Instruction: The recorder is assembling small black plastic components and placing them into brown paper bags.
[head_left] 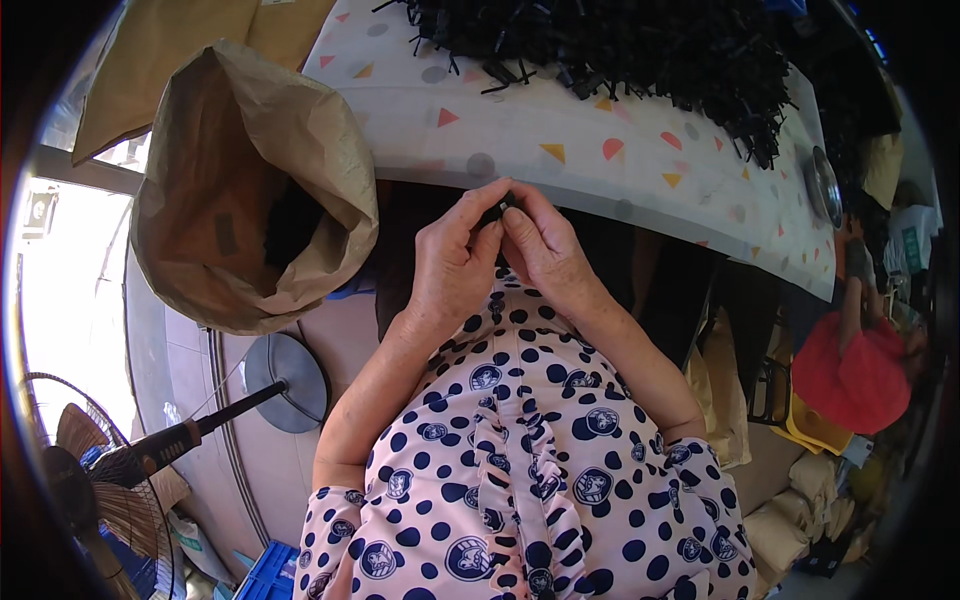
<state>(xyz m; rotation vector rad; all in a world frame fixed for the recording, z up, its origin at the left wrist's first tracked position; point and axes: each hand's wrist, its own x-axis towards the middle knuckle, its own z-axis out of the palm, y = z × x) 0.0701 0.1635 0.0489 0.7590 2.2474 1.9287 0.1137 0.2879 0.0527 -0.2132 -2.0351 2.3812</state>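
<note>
At the near edge of the table, my left hand (447,258) and my right hand (548,252) meet, fingertips together. Both pinch a small black part (496,211) with a pale spot at its end; the fingers cover most of it, so its exact kind is hidden. Beyond them a heap of black parts (600,50) with thin stems lies on the patterned tablecloth (480,130). Left of my left hand stands an open brown paper sack (340,130), with a dark mass of black pieces (292,225) inside.
A pedestal fan (130,460) with a round base (285,385) stands low on the left, near a blue crate (268,575). A round metal object (824,187) sits at the table's right end. Another person in red (850,375) is at far right, near a yellow container (812,420).
</note>
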